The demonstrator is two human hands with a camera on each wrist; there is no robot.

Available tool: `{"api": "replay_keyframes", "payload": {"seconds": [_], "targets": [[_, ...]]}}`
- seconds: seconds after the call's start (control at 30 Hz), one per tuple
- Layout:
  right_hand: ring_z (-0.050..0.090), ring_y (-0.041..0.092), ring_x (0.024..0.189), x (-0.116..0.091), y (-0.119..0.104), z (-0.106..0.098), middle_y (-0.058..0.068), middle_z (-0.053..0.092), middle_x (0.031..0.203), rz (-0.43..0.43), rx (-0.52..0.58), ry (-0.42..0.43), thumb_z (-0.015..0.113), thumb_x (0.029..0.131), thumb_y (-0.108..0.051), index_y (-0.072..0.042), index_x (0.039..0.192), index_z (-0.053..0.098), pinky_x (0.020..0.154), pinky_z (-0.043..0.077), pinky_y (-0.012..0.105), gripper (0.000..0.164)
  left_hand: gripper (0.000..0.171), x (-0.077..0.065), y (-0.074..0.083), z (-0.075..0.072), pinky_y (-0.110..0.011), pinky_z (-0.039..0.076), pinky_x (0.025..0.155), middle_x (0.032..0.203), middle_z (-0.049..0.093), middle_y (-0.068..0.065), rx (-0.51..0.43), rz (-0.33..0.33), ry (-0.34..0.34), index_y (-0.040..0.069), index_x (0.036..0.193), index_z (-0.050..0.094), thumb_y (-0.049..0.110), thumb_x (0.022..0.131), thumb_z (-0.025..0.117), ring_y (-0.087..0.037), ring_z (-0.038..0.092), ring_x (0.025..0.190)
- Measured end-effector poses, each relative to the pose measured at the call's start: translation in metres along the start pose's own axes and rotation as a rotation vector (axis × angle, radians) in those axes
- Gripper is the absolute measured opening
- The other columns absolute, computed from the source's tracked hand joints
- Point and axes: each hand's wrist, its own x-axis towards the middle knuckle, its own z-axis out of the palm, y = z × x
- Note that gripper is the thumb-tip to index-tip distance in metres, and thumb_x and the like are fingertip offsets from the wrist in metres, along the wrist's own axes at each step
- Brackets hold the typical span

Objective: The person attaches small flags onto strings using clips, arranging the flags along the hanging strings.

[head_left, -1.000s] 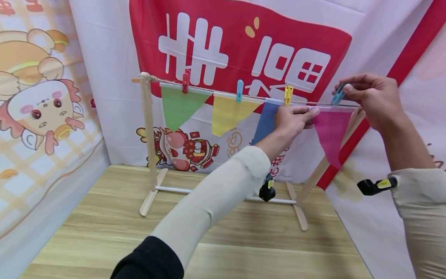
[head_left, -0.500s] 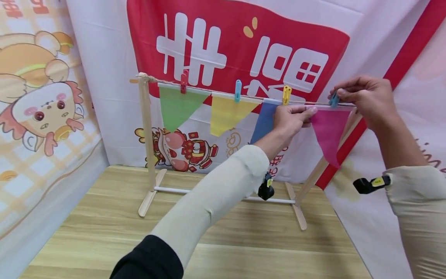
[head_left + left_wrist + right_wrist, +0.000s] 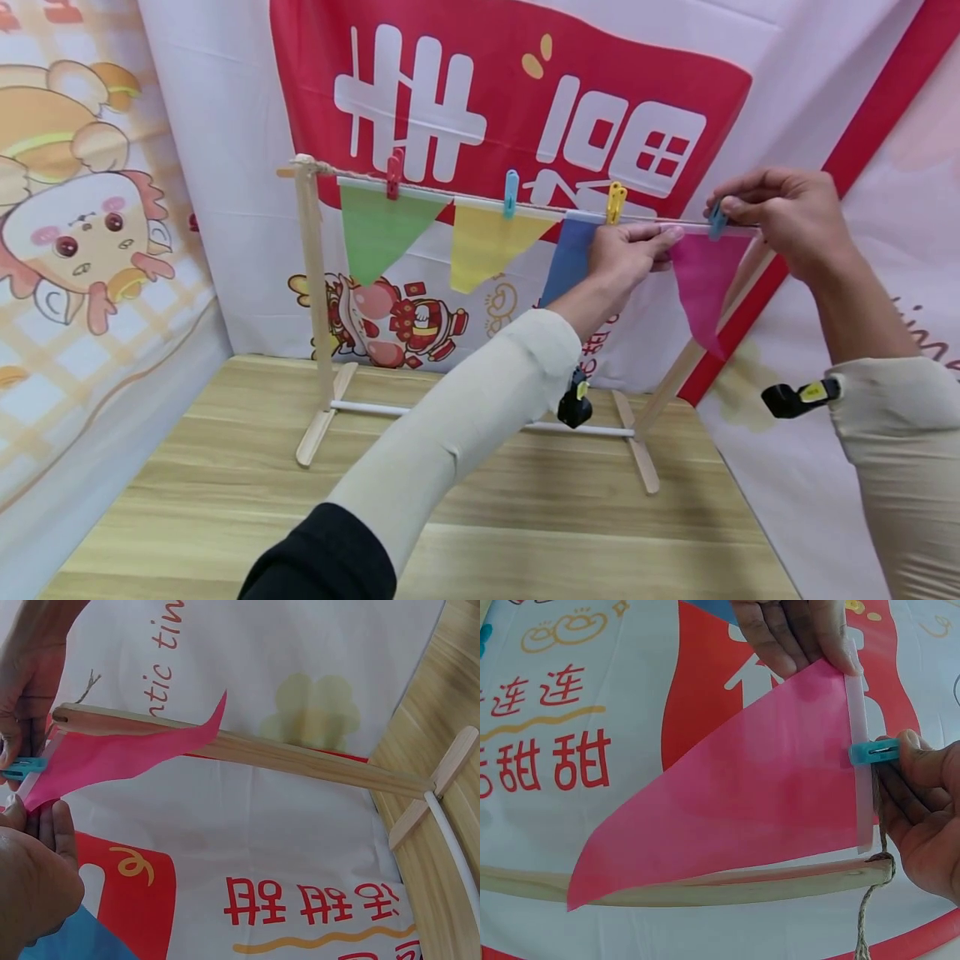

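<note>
A pink triangular pennant with a white top band hangs at the right end of a twine string. My left hand pinches the band's left corner between thumb and fingers. With thumb and fingertips my right hand pinches a light-blue clothespin, whose jaws straddle the white band near its middle. To the left, a green pennant, a yellow pennant and a blue pennant hang from the string under a red clothespin, another light-blue clothespin and a yellow clothespin.
The string is tied between two wooden posts, the left post and the right post. A white rod joins their flat wooden feet on the wood-grain table. Printed cloth stands behind and on the left.
My right hand has moved left and slightly down, bringing the light-blue clothespin from above the string onto the pink pennant's top band. The left hand keeps its pinch on the corner.
</note>
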Motion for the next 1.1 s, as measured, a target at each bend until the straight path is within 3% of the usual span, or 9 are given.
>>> {"api": "replay_keyframes", "payload": {"seconds": [0.3, 0.57, 0.8, 0.93, 1.1], "targets": [[0.073, -0.002, 0.098, 0.004, 0.003, -0.003, -0.03, 0.073, 0.109, -0.029, -0.12, -0.061, 0.076, 0.109, -0.034, -0.016, 0.151, 0.073, 0.079, 0.061, 0.011, 0.046, 0.022, 0.0, 0.002, 0.002, -0.033, 0.072, 0.082, 0.105, 0.088, -0.005, -0.009, -0.016, -0.01, 0.01, 0.121, 0.089, 0.018, 0.101, 0.086, -0.017, 0.084, 0.086], [0.07, -0.003, 0.101, 0.007, 0.003, -0.006, -0.03, 0.071, 0.11, -0.044, -0.136, -0.093, 0.075, 0.11, -0.035, -0.013, 0.157, 0.067, 0.078, 0.06, 0.009, 0.053, 0.022, 0.0, 0.004, 0.0, -0.033, 0.072, 0.086, 0.104, 0.086, -0.003, 0.0, -0.004, -0.03, 0.009, 0.122, 0.088, 0.018, 0.101, 0.085, -0.017, 0.084, 0.09], [0.065, -0.004, 0.111, 0.002, 0.001, -0.001, -0.027, 0.069, 0.124, -0.031, -0.137, -0.042, 0.074, 0.108, -0.045, -0.021, 0.16, 0.065, 0.081, 0.058, 0.006, 0.058, 0.03, 0.0, 0.002, -0.007, -0.03, 0.071, 0.088, 0.113, 0.087, -0.001, 0.104, 0.005, -0.048, 0.013, 0.127, 0.086, 0.022, 0.099, 0.088, -0.017, 0.085, 0.097], [0.066, -0.004, 0.112, 0.001, 0.0, 0.002, -0.026, 0.07, 0.124, -0.036, -0.106, 0.002, 0.077, 0.107, -0.044, -0.021, 0.159, 0.067, 0.082, 0.057, 0.004, 0.058, 0.031, 0.001, 0.001, -0.012, -0.029, 0.07, 0.089, 0.115, 0.088, -0.001, 0.169, 0.0, -0.073, 0.014, 0.128, 0.086, 0.025, 0.099, 0.089, -0.019, 0.085, 0.101], [0.069, -0.003, 0.11, 0.001, -0.002, 0.007, -0.026, 0.073, 0.119, -0.066, -0.065, 0.043, 0.079, 0.106, -0.041, -0.02, 0.153, 0.072, 0.084, 0.056, 0.004, 0.053, 0.028, 0.0, 0.003, -0.019, -0.03, 0.07, 0.088, 0.112, 0.088, -0.004, 0.187, -0.001, -0.108, 0.011, 0.125, 0.086, 0.024, 0.101, 0.087, -0.022, 0.086, 0.101]]}}
